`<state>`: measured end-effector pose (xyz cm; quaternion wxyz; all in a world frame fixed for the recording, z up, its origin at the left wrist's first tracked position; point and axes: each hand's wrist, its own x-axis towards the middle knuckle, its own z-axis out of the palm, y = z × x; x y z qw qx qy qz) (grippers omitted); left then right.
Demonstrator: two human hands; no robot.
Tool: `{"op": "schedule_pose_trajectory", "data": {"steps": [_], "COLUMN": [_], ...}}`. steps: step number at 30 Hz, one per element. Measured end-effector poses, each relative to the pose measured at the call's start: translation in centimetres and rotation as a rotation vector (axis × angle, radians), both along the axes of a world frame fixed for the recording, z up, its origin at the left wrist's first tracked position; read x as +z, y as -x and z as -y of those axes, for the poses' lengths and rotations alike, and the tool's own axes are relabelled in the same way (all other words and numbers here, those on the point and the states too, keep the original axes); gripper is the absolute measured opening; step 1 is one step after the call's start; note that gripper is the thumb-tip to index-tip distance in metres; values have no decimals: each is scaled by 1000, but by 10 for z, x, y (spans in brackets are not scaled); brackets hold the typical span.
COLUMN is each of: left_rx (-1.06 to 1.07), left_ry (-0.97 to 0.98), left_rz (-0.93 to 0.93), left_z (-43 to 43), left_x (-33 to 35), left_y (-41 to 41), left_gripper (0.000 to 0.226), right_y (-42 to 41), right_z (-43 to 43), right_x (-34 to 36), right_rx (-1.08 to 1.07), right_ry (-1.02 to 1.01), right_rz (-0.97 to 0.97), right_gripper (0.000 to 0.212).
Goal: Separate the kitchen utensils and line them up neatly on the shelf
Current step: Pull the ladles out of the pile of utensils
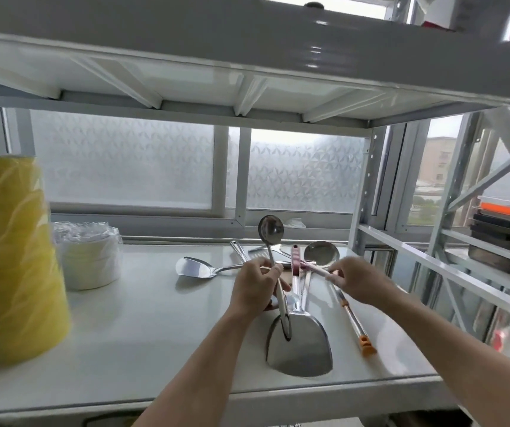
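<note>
White metal shelf (142, 328) carries a yellow wrapped roll (10, 257) at its left end and a steel turner (299, 343) near the front edge. The left hand (255, 288) is clamped round an upright steel ladle (273, 241); the right hand (356, 280) pinches a pale utensil handle (316, 269) among the pile.

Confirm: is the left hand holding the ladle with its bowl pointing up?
Yes, the left hand grips the ladle by its handle, bowl raised above the shelf.
</note>
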<state>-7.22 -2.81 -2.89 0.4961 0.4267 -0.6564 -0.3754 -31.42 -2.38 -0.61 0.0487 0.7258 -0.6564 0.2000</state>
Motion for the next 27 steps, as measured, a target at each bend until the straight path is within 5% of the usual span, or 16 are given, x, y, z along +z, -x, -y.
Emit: {"op": "schedule_pose_trajectory", "data": {"steps": [5,8,13,19,27], "left_rx": [36,26,48,107,37], "left_ry": [39,33,57,85,26], "left_rz": [11,-18,6,27,-199], "left_z": [-3,-5,-1,7,-1], "left_x": [-1,0,-4,-4,18], "left_y": [-2,-4,-4,-4,10], "left_gripper": [16,17,21,26,28], "right_y": [-38,-27,-4,0,9], "right_z": [-5,0,2,-6,-18], "right_x": [-9,-10,-20,-16,-18], "right_rx": [118,-87,-328,-267,-292], "right_ry": [-55,20,-207,-73,-20], "right_rz": [152,99,120,247,297], "right_gripper": [19,19,22,24,19]}}
